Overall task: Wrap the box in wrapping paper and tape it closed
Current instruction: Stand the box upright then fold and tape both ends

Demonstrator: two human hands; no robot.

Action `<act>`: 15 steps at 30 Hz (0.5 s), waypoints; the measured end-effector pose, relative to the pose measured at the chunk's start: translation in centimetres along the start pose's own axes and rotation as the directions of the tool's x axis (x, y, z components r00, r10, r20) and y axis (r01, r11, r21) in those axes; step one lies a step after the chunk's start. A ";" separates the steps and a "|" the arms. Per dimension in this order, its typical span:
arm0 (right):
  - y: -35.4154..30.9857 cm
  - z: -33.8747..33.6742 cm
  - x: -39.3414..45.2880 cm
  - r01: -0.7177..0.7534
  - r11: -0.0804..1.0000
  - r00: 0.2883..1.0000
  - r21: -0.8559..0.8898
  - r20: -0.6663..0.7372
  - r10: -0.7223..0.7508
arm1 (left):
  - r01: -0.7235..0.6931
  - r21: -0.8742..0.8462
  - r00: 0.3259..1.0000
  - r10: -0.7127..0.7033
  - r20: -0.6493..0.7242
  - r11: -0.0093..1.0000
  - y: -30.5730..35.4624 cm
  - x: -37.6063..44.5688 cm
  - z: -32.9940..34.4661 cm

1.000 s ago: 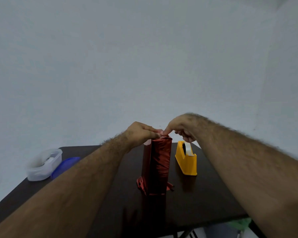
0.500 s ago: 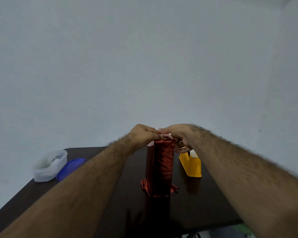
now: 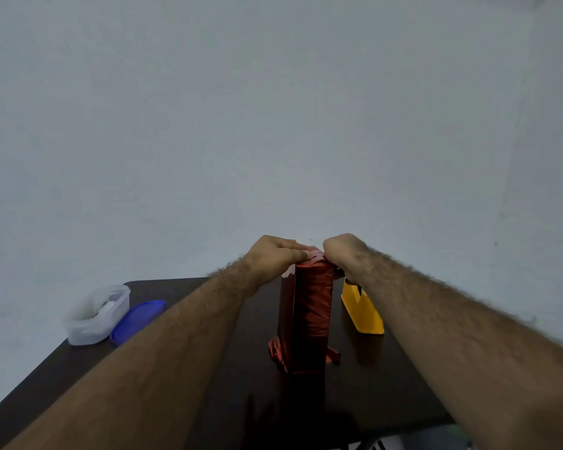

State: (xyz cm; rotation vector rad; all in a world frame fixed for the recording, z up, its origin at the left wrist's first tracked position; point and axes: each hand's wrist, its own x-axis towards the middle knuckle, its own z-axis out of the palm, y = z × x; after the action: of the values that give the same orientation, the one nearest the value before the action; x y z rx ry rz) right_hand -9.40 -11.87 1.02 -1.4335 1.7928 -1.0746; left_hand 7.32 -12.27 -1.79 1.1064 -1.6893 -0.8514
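Hands meeting atop the tall box wrapped in shiny red paper [image 3: 309, 316], standing upright on the dark table [image 3: 163, 384]; we are seeing left hand [image 3: 273, 254] fingers lying straight and pressing the top fold, right hand [image 3: 342, 251] fingers curling over its top edge.

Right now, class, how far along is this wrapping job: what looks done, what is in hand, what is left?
Done: the box stands upright on the table with red paper already around its sides. In hand: the left hand and right hand are both at the top end, working the paper there. Left: crumpled paper juts out at the bottom, so that end looks unfinished; the yellow tape dispenser waits beside the box. Whether tape is on the top cannot be told.
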 end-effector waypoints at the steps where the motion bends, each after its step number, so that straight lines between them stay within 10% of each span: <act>1: 0.2 -0.3 -0.1 0.000 0.998 1.000 0.056 0.020 -0.002 | -0.005 -0.019 1.000 0.005 -0.009 1.000 -0.1 -0.1 0.2; 9: 2.2 -0.1 -0.9 -0.109 0.924 0.994 0.366 0.055 0.096 | -0.048 0.044 0.997 0.050 -0.060 0.998 -0.3 -1.9 2.0; 15: 3.4 -0.1 -2.0 -0.010 0.957 0.990 0.291 0.136 -0.031 | -0.012 -0.049 1.000 0.011 -0.003 0.999 -0.7 -2.9 2.6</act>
State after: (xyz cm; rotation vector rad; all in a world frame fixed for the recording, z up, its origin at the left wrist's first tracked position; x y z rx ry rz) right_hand -10.63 -9.63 -1.96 -1.3054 1.4613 -1.1590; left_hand 5.62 -9.67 -4.26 1.0629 -1.6627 -0.8796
